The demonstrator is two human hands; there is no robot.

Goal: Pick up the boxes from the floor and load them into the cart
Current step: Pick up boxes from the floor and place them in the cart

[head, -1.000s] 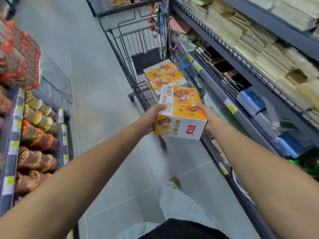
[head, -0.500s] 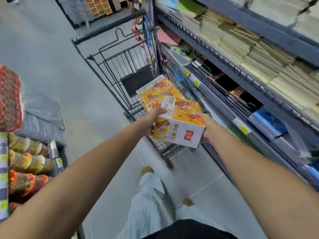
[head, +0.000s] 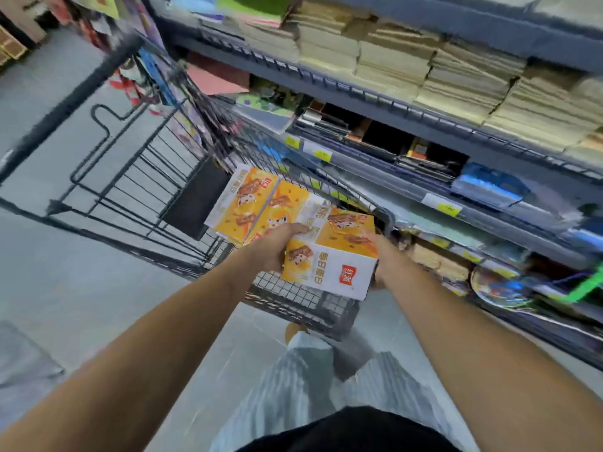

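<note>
An orange and white box [head: 332,252] with a red logo hangs over the near end of a black wire cart [head: 137,177]. My left hand [head: 277,246] grips its left side and my right hand [head: 381,256] grips its right side. Two more orange boxes [head: 257,203] lie flat inside the cart basket, just beyond the held one. The held box tilts slightly, its white front face toward me.
Grey shelving [head: 424,125] with stacked paper goods and price tags runs close along the cart's right side. Grey tiled floor [head: 65,288] lies to the left. My legs in striped trousers [head: 310,386] stand right behind the cart.
I have stepped closer to the cart. The box, held in both hands, has moved forward over the cart's near end, close to the boxes inside.
</note>
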